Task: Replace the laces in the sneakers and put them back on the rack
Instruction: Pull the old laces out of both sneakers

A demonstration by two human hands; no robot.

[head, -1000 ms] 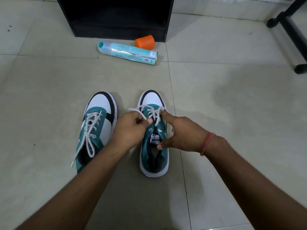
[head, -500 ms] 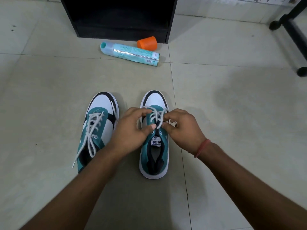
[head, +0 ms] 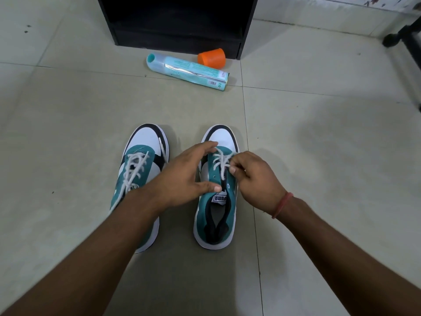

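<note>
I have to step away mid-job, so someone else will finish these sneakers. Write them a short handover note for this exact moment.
Left hand: open, fingers spread over the right sneaker, thumb near the tongue label.
Right hand: pinches the white lace at that sneaker's eyelets.
Both sneakers stand side by side on the tiled floor, toes toward the black rack.
Done: left sneaker looks laced, ends loose.
Left: the right sneaker's upper eyelets look empty; lace them, then put both on the rack.

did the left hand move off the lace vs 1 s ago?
Yes. The left hand has let go and opened; its fingers now spread over the right-side teal-and-white sneaker, thumb drawn back toward the tongue label.
</note>
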